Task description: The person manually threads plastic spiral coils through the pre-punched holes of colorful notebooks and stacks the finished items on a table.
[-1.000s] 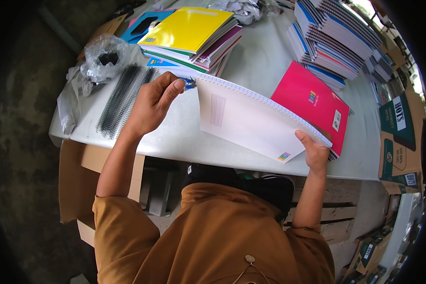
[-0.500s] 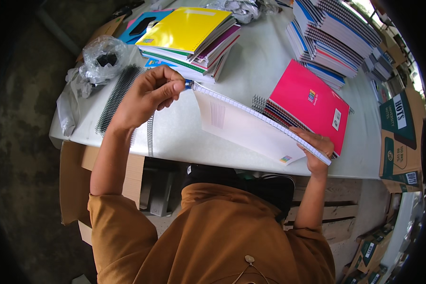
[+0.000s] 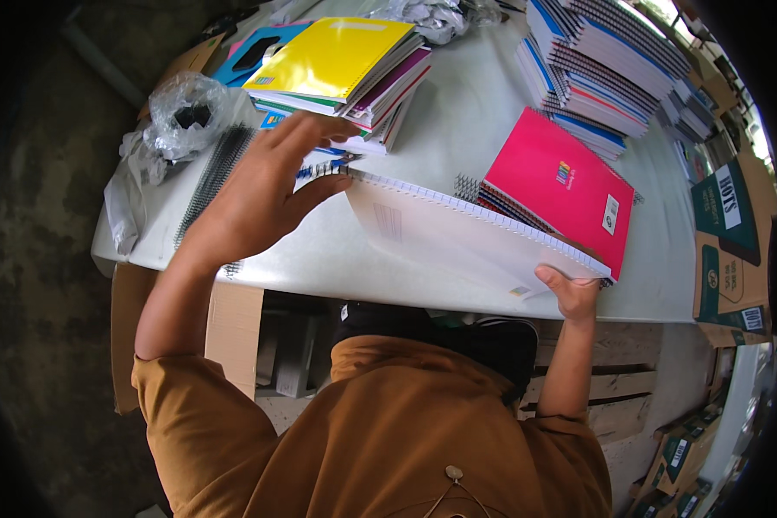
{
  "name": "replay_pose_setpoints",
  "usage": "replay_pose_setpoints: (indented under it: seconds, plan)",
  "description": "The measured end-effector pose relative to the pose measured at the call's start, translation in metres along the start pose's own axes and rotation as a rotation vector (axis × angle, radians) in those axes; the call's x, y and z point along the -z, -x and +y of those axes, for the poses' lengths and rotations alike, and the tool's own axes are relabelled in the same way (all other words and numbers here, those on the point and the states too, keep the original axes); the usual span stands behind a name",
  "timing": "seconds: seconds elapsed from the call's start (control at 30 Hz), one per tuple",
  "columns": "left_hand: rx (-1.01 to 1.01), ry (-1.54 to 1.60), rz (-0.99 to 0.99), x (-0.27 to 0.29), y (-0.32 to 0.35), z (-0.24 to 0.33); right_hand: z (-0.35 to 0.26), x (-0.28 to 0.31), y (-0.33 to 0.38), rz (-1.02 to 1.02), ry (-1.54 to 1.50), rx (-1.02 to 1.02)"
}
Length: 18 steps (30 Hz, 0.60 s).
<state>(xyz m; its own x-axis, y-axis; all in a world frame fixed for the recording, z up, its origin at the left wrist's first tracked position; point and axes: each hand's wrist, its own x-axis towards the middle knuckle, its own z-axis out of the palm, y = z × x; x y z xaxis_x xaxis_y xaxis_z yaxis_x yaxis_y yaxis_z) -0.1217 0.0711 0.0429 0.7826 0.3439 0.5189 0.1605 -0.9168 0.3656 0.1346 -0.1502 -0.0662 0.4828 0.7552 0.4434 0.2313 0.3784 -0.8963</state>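
A white-paged notebook (image 3: 457,246) stands on its edge, its spine of punched holes slanting from centre down to the right. My right hand (image 3: 571,292) grips its lower right end, thumb on the near face, most fingers hidden behind. At the other end my left hand (image 3: 272,186) is open, fingers raised and apart from the thumb. The thumb tip is close to the spine's end; contact is unclear. Between thumb and fingers a piece of wire coil (image 3: 306,173) shows. Just past it lies a small blue and dark metal tool (image 3: 344,161), perhaps pliers, partly covered.
Behind the notebook lies a pile topped by a pink spiral notebook (image 3: 557,186). Yellow-topped covers (image 3: 337,56) are stacked at the back. Loose wire coils (image 3: 216,186) and crumpled plastic (image 3: 186,116) lie left. Tall notebook stacks (image 3: 613,60) and a cardboard box (image 3: 729,250) stand right.
My left hand has gone from a pinch at the spine's end to spread fingers. My right hand has shifted its grip, its thumb now on the near face.
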Motion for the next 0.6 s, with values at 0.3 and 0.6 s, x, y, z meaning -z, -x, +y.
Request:
replay_pose_setpoints:
  seconds: [0.3,0.6]
  plan:
    - [0.069,-0.222,-0.056,-0.001,-0.016,0.016,0.006,0.009,0.004,-0.072,0.045,0.025]
    - [-0.128,-0.339,-0.308,0.012,-0.021,0.017,0.001,0.011,-0.002,-0.289,0.258,0.221]
